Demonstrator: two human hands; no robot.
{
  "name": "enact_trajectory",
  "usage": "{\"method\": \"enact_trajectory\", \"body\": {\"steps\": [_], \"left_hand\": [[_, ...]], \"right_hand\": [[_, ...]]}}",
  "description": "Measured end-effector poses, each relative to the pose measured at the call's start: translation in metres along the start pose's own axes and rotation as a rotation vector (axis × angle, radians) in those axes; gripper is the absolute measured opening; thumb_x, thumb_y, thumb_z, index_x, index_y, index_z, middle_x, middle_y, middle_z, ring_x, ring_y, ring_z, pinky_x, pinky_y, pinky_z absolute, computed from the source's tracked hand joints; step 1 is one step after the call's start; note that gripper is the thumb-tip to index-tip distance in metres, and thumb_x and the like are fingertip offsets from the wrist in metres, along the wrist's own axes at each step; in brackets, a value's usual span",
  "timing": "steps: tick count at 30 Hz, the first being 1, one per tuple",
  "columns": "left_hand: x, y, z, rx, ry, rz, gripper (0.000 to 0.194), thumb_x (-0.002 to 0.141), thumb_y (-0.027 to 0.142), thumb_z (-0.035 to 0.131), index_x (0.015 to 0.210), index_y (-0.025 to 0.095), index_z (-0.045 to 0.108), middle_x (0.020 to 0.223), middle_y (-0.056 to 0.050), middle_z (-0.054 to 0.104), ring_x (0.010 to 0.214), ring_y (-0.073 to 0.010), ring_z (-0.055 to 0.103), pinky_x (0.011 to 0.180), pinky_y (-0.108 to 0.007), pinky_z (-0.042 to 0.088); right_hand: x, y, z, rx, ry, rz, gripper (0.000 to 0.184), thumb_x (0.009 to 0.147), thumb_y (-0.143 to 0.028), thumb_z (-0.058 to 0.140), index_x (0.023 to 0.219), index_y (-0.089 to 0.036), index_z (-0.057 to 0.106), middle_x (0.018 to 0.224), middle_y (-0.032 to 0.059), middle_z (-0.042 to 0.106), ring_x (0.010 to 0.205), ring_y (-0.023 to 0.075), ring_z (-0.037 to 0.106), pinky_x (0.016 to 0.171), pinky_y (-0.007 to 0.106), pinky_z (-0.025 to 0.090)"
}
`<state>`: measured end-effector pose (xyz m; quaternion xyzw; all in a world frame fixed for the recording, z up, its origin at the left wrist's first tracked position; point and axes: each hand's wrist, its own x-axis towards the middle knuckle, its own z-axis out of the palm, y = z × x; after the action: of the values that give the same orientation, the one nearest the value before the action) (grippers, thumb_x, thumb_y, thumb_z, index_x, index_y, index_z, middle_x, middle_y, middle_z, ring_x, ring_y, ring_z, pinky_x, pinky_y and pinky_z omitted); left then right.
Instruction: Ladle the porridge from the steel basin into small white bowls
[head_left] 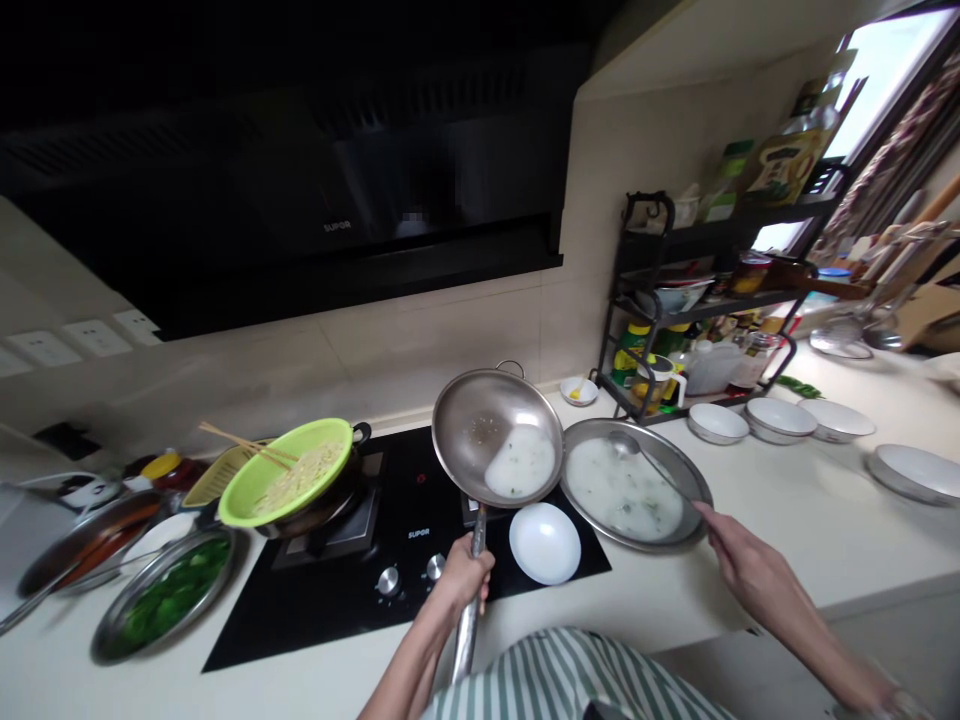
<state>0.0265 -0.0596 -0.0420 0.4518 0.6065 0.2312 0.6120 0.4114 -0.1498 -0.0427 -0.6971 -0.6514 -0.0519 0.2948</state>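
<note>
My left hand (466,572) is wrapped round the long metal handle of a wok (469,415). The wok tilts to the right, and milky white liquid with green flecks (520,463) pools on that side. At the right, my right hand (739,540) grips the handle of a ladle (624,445), whose bowl lies in a wide metal basin (701,490). The same sort of whitish liquid with green bits (622,490) fills this basin. A white bowl (545,543) sits in front, between the wok and the basin.
Noodles and chopsticks rest in a green colander (244,490) over the left burner. Left of the black stove (322,600) stand a dish of greens (176,590) and a pan of red sauce (97,540). A black rack (626,290) and several white bowls (716,423) are at the right.
</note>
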Motion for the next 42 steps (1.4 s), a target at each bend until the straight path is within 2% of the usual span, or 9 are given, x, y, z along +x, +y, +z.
{"method": "enact_trajectory", "body": {"steps": [5, 8, 12, 15, 20, 27, 30, 36, 42], "left_hand": [[0.0, 0.002, 0.001, 0.017, 0.008, -0.003, 0.017, 0.074, 0.009, 0.046, 0.075, 0.022, 0.036, 0.043, 0.009, 0.041, 0.031, -0.0074, 0.038, 0.031, -0.016, 0.032], [-0.002, 0.004, 0.001, 0.021, 0.01, -0.001, 0.017, 0.074, 0.008, 0.046, 0.074, 0.022, 0.036, 0.043, 0.009, 0.041, 0.031, -0.007, 0.038, 0.032, -0.016, 0.032], [-0.003, 0.005, 0.001, 0.012, 0.011, -0.01, 0.017, 0.075, 0.008, 0.046, 0.074, 0.022, 0.036, 0.042, 0.01, 0.04, 0.031, -0.0077, 0.038, 0.031, -0.016, 0.032], [-0.003, 0.006, 0.001, 0.007, 0.011, -0.008, 0.018, 0.075, 0.008, 0.047, 0.073, 0.022, 0.036, 0.042, 0.01, 0.041, 0.031, -0.0075, 0.038, 0.031, -0.016, 0.032], [-0.002, 0.006, 0.001, 0.003, 0.01, 0.0, 0.018, 0.074, 0.007, 0.047, 0.072, 0.022, 0.036, 0.042, 0.009, 0.042, 0.031, -0.0077, 0.038, 0.03, -0.016, 0.032], [-0.001, 0.003, 0.001, 0.005, 0.007, 0.005, 0.019, 0.073, 0.009, 0.048, 0.073, 0.022, 0.035, 0.042, 0.009, 0.041, 0.031, -0.0073, 0.038, 0.031, -0.016, 0.031], [-0.003, 0.006, 0.001, 0.014, 0.008, -0.004, 0.018, 0.073, 0.009, 0.048, 0.073, 0.022, 0.035, 0.043, 0.009, 0.042, 0.031, -0.0076, 0.039, 0.031, -0.016, 0.032], [-0.006, 0.009, 0.002, 0.016, 0.01, -0.014, 0.018, 0.073, 0.008, 0.048, 0.073, 0.022, 0.035, 0.042, 0.009, 0.042, 0.032, -0.0075, 0.039, 0.031, -0.016, 0.031], [-0.005, 0.008, 0.002, 0.026, 0.004, 0.006, 0.017, 0.073, 0.011, 0.049, 0.073, 0.022, 0.035, 0.044, 0.009, 0.042, 0.032, -0.007, 0.039, 0.032, -0.016, 0.032]], "right_hand": [[-0.001, -0.003, -0.008, -0.133, 0.06, -0.027, 0.044, 0.085, -0.017, 0.037, 0.122, -0.012, 0.059, 0.084, 0.0112, 0.067, 0.071, 0.0228, 0.066, 0.054, 0.029, 0.049], [0.009, -0.01, -0.005, 0.098, 0.068, 0.18, 0.041, 0.084, -0.026, 0.039, 0.114, -0.011, 0.063, 0.076, 0.0102, 0.069, 0.069, 0.023, 0.066, 0.062, 0.032, 0.052], [0.024, -0.033, 0.003, 0.473, -0.036, 0.459, 0.049, 0.083, -0.039, 0.04, 0.115, -0.009, 0.061, 0.063, 0.006, 0.066, 0.051, 0.0203, 0.059, 0.053, 0.032, 0.05], [0.034, -0.059, 0.011, 0.586, -0.124, 0.403, 0.054, 0.083, -0.044, 0.04, 0.117, -0.008, 0.06, 0.065, 0.0065, 0.066, 0.053, 0.0205, 0.059, 0.054, 0.033, 0.049], [0.049, -0.096, 0.027, 0.5, -0.269, 0.203, 0.051, 0.082, -0.037, 0.034, 0.112, -0.01, 0.064, 0.063, 0.006, 0.066, 0.058, 0.0221, 0.061, 0.065, 0.037, 0.05], [0.058, -0.111, 0.043, 0.458, -0.327, 0.179, 0.047, 0.078, -0.032, 0.037, 0.107, -0.011, 0.068, 0.061, 0.0059, 0.064, 0.061, 0.0232, 0.061, 0.068, 0.037, 0.048], [0.059, -0.11, 0.045, 0.619, -0.354, 0.296, 0.043, 0.076, -0.033, 0.041, 0.103, -0.012, 0.067, 0.057, 0.0019, 0.06, 0.054, 0.0198, 0.056, 0.058, 0.033, 0.045], [0.067, -0.116, 0.031, 0.92, -0.343, 0.695, 0.044, 0.069, -0.031, 0.05, 0.107, -0.01, 0.06, 0.054, -0.0031, 0.053, 0.039, 0.0101, 0.035, 0.039, 0.024, 0.026], [0.07, -0.121, 0.018, 1.014, -0.309, 0.78, 0.039, 0.066, -0.029, 0.055, 0.101, -0.013, 0.059, 0.052, -0.0039, 0.052, 0.037, 0.0083, 0.033, 0.038, 0.022, 0.022]]}}
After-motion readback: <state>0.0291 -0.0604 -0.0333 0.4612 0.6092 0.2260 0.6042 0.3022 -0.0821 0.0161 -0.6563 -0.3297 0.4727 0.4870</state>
